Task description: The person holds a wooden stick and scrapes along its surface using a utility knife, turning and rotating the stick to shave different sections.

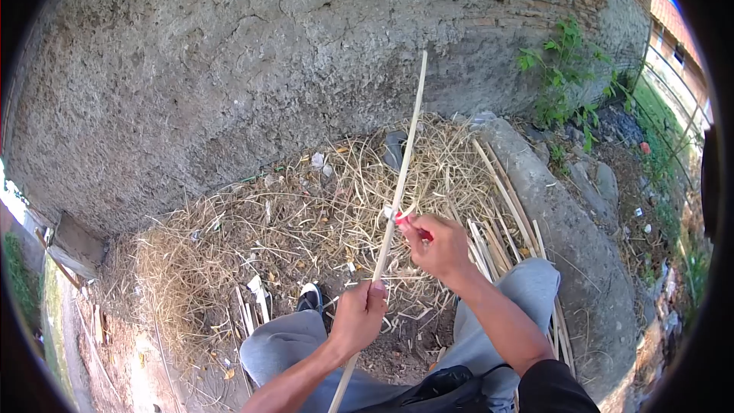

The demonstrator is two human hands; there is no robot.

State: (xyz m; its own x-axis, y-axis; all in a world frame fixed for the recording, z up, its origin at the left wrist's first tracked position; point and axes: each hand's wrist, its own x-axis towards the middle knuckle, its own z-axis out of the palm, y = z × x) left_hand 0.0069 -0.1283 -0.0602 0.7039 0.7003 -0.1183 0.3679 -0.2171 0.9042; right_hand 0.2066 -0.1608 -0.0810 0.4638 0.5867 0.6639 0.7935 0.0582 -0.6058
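A long, thin, pale strip of wood or bamboo [410, 134] runs from between my legs up toward the wall. My left hand [358, 320] is wrapped round its lower part. Farther up, my right hand [441, 251] grips a small red-handled tool [402, 222], its pale head against the strip. A thin curl of shaving [410, 209] stands out beside the tool's head. My fingers hide most of the handle, so its exact kind is unclear.
Pale shavings [306, 210] cover the ground before me. More cut strips [501, 191] lie at the right, by a concrete ledge [566, 222]. A rough wall [267, 69] rises ahead, with a leafy plant [566, 69] at its right. A dark grey object [394, 150] lies among the shavings.
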